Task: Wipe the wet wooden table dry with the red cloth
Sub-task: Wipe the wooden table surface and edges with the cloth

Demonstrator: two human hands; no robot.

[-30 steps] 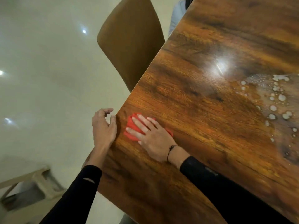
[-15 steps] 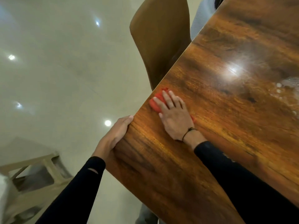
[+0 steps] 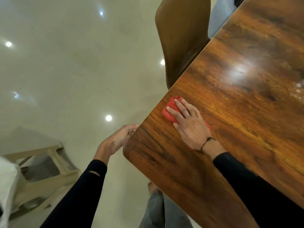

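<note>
The glossy brown wooden table point(image 3: 238, 129) fills the right half of the view. A bunched red cloth point(image 3: 170, 109) lies on it close to the left edge. My right hand point(image 3: 189, 124) presses flat on the cloth, fingers spread toward the edge, so most of the cloth is hidden under the palm. My left hand point(image 3: 116, 140) rests against the table's left edge near the rounded corner, fingers curled on the rim. A few white water drops point(image 3: 297, 88) show at the far right of the tabletop.
A brown chair point(image 3: 182, 38) stands pushed against the table's left side beyond the cloth. A pale stool point(image 3: 42, 175) sits on the shiny cream floor at lower left. My leg and foot point(image 3: 154, 203) show below the table corner.
My right hand has slid the cloth along the left edge, away from the corner. The left hand shifted down the rim toward the corner. The wet patch has moved nearly out of view.
</note>
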